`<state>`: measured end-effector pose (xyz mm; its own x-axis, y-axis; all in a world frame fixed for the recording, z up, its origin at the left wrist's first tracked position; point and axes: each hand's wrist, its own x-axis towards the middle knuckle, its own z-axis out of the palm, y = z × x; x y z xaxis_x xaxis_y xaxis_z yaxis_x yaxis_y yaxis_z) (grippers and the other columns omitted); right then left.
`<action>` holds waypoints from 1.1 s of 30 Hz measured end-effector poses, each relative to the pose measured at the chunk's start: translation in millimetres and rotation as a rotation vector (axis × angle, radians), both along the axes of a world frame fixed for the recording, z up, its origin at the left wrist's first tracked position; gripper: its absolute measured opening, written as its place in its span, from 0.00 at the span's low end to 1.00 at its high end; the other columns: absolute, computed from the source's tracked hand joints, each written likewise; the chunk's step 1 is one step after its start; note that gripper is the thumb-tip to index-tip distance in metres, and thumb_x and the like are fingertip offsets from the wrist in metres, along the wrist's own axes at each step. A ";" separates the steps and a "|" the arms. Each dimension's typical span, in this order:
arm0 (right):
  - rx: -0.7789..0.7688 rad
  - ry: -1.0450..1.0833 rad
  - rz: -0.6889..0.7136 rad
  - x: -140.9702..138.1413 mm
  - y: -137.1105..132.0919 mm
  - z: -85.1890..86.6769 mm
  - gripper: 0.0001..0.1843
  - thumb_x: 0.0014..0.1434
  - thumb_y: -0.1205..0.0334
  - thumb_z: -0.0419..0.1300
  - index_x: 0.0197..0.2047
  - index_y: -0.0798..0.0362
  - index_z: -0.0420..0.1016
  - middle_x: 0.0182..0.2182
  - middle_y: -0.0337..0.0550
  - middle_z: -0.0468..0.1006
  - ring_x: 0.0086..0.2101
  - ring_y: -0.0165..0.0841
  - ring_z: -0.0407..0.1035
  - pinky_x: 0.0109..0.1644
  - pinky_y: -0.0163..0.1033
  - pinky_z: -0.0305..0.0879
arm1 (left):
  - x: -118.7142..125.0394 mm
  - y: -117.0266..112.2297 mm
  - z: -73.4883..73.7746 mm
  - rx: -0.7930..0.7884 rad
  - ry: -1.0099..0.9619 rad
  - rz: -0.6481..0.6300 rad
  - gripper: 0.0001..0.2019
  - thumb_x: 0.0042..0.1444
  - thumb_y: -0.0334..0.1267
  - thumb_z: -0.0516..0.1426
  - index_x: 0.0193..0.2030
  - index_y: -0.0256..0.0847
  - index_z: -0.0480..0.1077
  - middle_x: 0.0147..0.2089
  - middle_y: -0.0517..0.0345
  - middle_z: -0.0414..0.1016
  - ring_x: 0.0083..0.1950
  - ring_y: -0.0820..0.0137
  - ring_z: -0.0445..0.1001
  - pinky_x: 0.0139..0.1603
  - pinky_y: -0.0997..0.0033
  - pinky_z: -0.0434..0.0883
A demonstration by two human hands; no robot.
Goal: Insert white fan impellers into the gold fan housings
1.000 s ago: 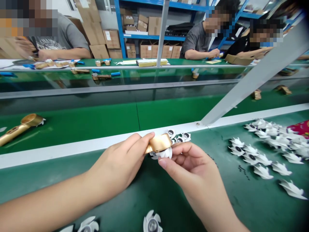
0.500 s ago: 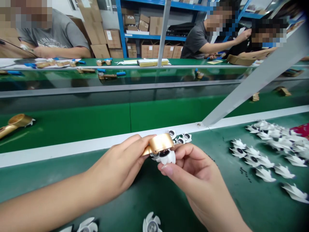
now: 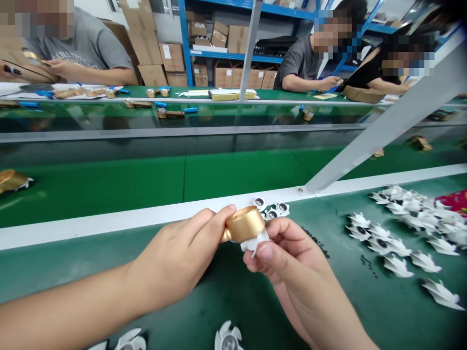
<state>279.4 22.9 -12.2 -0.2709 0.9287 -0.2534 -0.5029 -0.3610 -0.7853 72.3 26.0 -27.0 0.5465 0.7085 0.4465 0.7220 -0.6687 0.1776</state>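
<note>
My left hand [image 3: 186, 245] is closed around the handle end of a gold fan housing [image 3: 246, 223], whose round ring faces right. Under the ring's lower edge sits a white fan blade [image 3: 255, 243], partly inside the ring as far as I can see. The thumb and fingers of my right hand [image 3: 292, 260] pinch this blade from the right. Just behind the ring, several white fan blades with dark centres [image 3: 272, 214] lie on the green bench [image 3: 175, 311]. Another fan blade [image 3: 229, 336] lies at the near edge.
Many white fan blades [image 3: 397, 245] spread over the bench at right. Beyond the white rail [image 3: 109, 224] runs a green conveyor [image 3: 146, 177] with a gold housing [image 3: 13, 181] at left. A slanted grey post [image 3: 383, 121] rises at right. Several co-workers sit across.
The gold housing has tilted, and the white blade has moved up against the ring's underside. On the conveyor the gold housing has shifted left.
</note>
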 end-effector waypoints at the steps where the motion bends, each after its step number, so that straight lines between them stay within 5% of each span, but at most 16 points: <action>1: -0.024 0.029 0.006 0.1 -0.4 -1.0 0.14 0.49 0.62 0.76 0.33 0.50 0.74 0.27 0.36 0.80 0.28 0.27 0.77 0.36 0.30 0.74 | 1.3 -1.8 -0.8 0.022 0.001 -0.004 0.28 0.64 0.24 0.48 0.70 0.32 0.49 0.38 0.54 0.70 0.32 0.68 0.71 0.31 0.70 0.73; 9: -0.117 0.098 0.084 1.3 1.9 -2.9 0.12 0.55 0.58 0.73 0.36 0.49 0.74 0.32 0.35 0.81 0.33 0.25 0.79 0.38 0.25 0.75 | -1.4 3.0 -8.8 0.097 0.047 -0.018 0.28 0.66 0.26 0.46 0.72 0.33 0.47 0.39 0.54 0.70 0.34 0.68 0.72 0.32 0.72 0.73; 11: -0.149 0.083 0.106 2.5 5.3 -2.4 0.14 0.56 0.53 0.72 0.39 0.49 0.75 0.35 0.37 0.82 0.33 0.27 0.79 0.37 0.27 0.76 | -8.0 17.7 -7.1 0.118 0.132 0.081 0.26 0.68 0.29 0.44 0.72 0.38 0.48 0.41 0.53 0.70 0.37 0.67 0.74 0.34 0.72 0.72; 15: -0.099 -0.071 0.077 7.2 12.3 -3.3 0.17 0.54 0.51 0.72 0.42 0.49 0.76 0.35 0.37 0.79 0.29 0.27 0.76 0.33 0.29 0.77 | -32.6 65.2 -5.6 -0.046 0.363 0.557 0.26 0.70 0.39 0.43 0.74 0.43 0.48 0.56 0.42 0.68 0.44 0.58 0.77 0.39 0.63 0.73; 18: -0.044 -0.187 0.028 13.7 18.3 -6.8 0.14 0.54 0.52 0.72 0.39 0.50 0.77 0.34 0.35 0.76 0.27 0.25 0.72 0.31 0.28 0.76 | -57.5 95.9 -11.3 -0.165 0.413 0.623 0.30 0.70 0.48 0.46 0.74 0.37 0.50 0.59 0.34 0.67 0.55 0.48 0.73 0.49 0.56 0.72; 21: 0.045 -0.322 0.001 21.9 24.2 -10.1 0.13 0.56 0.51 0.70 0.38 0.49 0.77 0.35 0.36 0.75 0.27 0.25 0.70 0.29 0.29 0.73 | -75.6 92.3 -5.8 -0.192 0.413 0.624 0.35 0.67 0.55 0.49 0.73 0.34 0.51 0.63 0.31 0.64 0.64 0.40 0.63 0.59 0.45 0.66; 23: 0.189 -0.486 -0.027 24.6 22.7 -9.8 0.11 0.57 0.51 0.69 0.38 0.48 0.77 0.32 0.36 0.75 0.27 0.26 0.70 0.29 0.30 0.72 | -80.0 65.0 9.1 -0.148 0.321 0.490 0.37 0.64 0.58 0.52 0.72 0.37 0.55 0.66 0.34 0.60 0.67 0.41 0.59 0.64 0.42 0.60; 25: 0.421 -0.703 -0.013 20.6 11.1 -7.2 0.08 0.59 0.53 0.67 0.40 0.46 0.78 0.31 0.37 0.77 0.29 0.29 0.71 0.32 0.33 0.71 | -79.7 23.6 27.6 -0.233 0.170 0.150 0.37 0.57 0.61 0.59 0.67 0.41 0.62 0.64 0.41 0.64 0.65 0.47 0.63 0.65 0.49 0.60; 28: 0.825 -0.978 0.166 -2.2 -28.1 -2.6 0.04 0.61 0.60 0.64 0.41 0.46 0.78 0.36 0.40 0.80 0.37 0.35 0.74 0.41 0.40 0.71 | -76.5 -38.7 43.9 -0.747 0.071 -0.342 0.38 0.45 0.52 0.71 0.62 0.45 0.68 0.59 0.49 0.71 0.58 0.59 0.71 0.62 0.66 0.66; 30: 1.012 -1.066 0.304 -25.0 -61.1 -3.0 0.04 0.59 0.62 0.66 0.39 0.48 0.77 0.36 0.41 0.80 0.40 0.39 0.73 0.45 0.46 0.69 | -75.0 -64.9 41.5 -0.887 0.039 -0.433 0.28 0.49 0.43 0.71 0.56 0.45 0.72 0.53 0.52 0.75 0.54 0.63 0.73 0.60 0.69 0.66; 33: 1.108 -1.168 0.264 -56.1 -98.8 -11.0 0.12 0.50 0.58 0.72 0.35 0.52 0.76 0.31 0.42 0.79 0.38 0.44 0.73 0.44 0.50 0.66 | -75.3 -76.3 26.7 -0.880 -0.037 -0.427 0.10 0.57 0.35 0.66 0.45 0.42 0.75 0.42 0.55 0.78 0.47 0.67 0.74 0.56 0.69 0.66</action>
<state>223.3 -76.0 -23.2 -0.5931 0.7477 0.2986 0.4988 0.6323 -0.5928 -2.9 -50.3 -0.4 0.8307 0.5425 -0.1247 0.4336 -0.4901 0.7561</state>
